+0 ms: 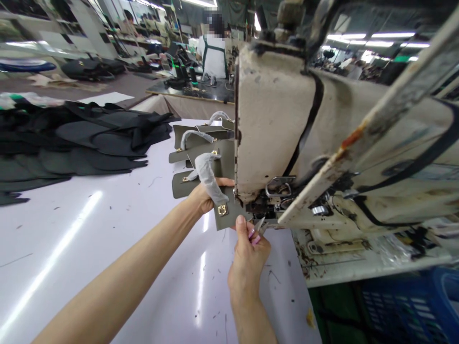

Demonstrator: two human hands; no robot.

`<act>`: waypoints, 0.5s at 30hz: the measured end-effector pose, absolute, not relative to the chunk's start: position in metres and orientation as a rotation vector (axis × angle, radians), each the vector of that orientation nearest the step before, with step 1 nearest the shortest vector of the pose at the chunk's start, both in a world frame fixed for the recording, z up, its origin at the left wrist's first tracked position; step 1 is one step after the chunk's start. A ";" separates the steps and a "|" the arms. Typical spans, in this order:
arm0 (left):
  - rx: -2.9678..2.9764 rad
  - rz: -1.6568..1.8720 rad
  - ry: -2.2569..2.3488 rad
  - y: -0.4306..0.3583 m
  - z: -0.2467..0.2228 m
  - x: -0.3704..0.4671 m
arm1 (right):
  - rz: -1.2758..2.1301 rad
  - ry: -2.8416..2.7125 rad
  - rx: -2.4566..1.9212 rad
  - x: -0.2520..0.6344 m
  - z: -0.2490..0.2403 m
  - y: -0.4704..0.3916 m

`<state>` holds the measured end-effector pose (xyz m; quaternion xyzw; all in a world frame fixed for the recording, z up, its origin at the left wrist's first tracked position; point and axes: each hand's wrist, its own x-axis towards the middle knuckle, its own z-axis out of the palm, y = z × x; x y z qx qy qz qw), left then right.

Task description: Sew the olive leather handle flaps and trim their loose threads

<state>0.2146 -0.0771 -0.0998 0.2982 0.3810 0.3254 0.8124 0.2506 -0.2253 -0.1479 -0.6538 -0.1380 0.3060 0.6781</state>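
An olive-grey bag panel [232, 220] lies by the head of the sewing machine [272, 119]. A handle wrapped in whitish film [206, 173] arches over it, fixed with a gold metal fitting [223, 209]. My left hand [205, 197] grips the panel's left side, partly behind the handle; one finger stretches toward the machine, the others are hidden. My right hand [249, 251] is closed around small scissors with pink handles [255, 235], blades pointing up and right. Its thumb presses on the panel's near edge. The machine head hides the panel's far right part.
More olive panels with wrapped handles [195, 138] lie behind my left hand. A pile of black cut pieces [79, 138] covers the left back of the white table [143, 248]. Thread scraps dot the surface. A rusty bar [344, 143] slants across the right; a blue crate [405, 306] stands below.
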 end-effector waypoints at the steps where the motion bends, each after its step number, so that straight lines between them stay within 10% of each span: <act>1: 0.648 0.672 0.803 -0.077 -0.099 0.214 | 0.677 -0.301 -1.462 0.250 -0.148 -0.224; 15: 0.665 0.895 0.851 -0.100 -0.121 0.188 | 0.645 -0.263 -1.454 0.251 -0.142 -0.224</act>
